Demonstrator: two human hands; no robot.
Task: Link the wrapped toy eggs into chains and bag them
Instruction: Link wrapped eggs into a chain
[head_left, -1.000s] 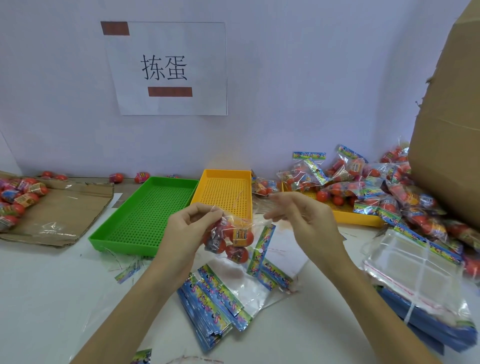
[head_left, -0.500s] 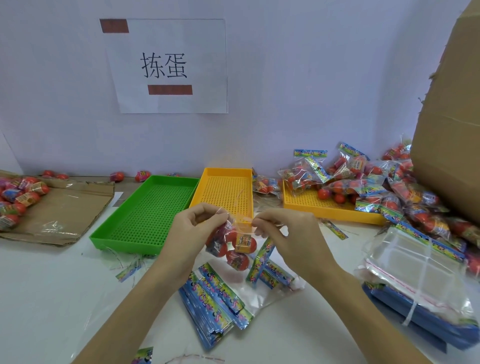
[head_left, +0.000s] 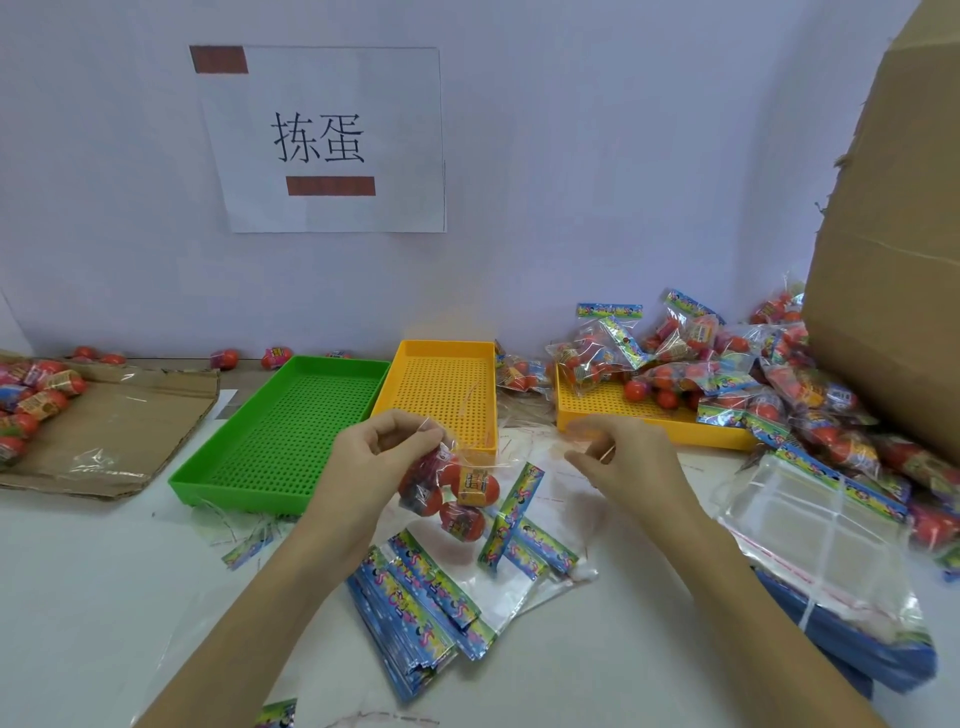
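Observation:
A small clear bag (head_left: 457, 493) with several red wrapped toy eggs hangs just above the table. My left hand (head_left: 379, 457) pinches its top left corner. My right hand (head_left: 628, 462) is a little to the right of the bag, clear of it, with curled fingers. Its blurred fingertips seem to pinch a thin clear strip from the bag's mouth. Under the bag lie blue printed header cards (head_left: 415, 597) on flat clear bags.
A green tray (head_left: 234, 493) and a yellow tray (head_left: 441, 347) stand behind my hands. Filled egg bags (head_left: 727, 364) pile over another yellow tray (head_left: 649, 427). Also here: stacked clear bags (head_left: 810, 535), a cardboard box (head_left: 893, 260), and loose eggs (head_left: 31, 400) at far left.
My right hand came to the bag's top beside my left hand, then pulled away to the right. The left hand kept hold of the bag, which has hardly moved.

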